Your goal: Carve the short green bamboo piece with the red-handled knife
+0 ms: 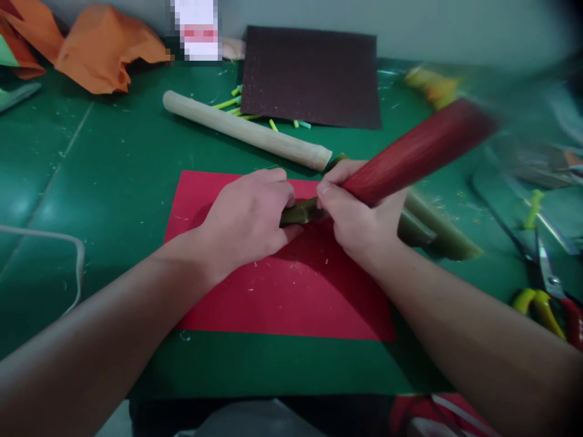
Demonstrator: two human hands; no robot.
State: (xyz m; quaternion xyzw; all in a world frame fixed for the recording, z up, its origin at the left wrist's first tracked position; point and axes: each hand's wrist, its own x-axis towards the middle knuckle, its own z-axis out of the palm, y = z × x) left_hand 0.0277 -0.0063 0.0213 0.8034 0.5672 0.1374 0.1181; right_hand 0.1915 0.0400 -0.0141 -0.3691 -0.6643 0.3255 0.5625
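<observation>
My left hand [255, 215] is closed around a dark green bamboo-like piece [303, 212], low over a red sheet [291, 297]. Its short end shows between my two hands. My right hand [364, 218] grips a thick red tool handle [419, 152] with streaks like wood grain, tilted up to the right. The far end of the handle is smeared by motion. The tool's working end is hidden at my right fingers, close against the green piece. Small pale shavings are scattered on the red sheet.
Beyond my hands lie a pale bamboo stick [246, 130] and a dark brown sheet [312, 76] over several yellow-green strips. Green bamboo pieces [437, 227] rest beside my right wrist. Scissors [551, 285] are at the right, crumpled orange paper [104, 51] at the back left, a cable [79, 261] at the left.
</observation>
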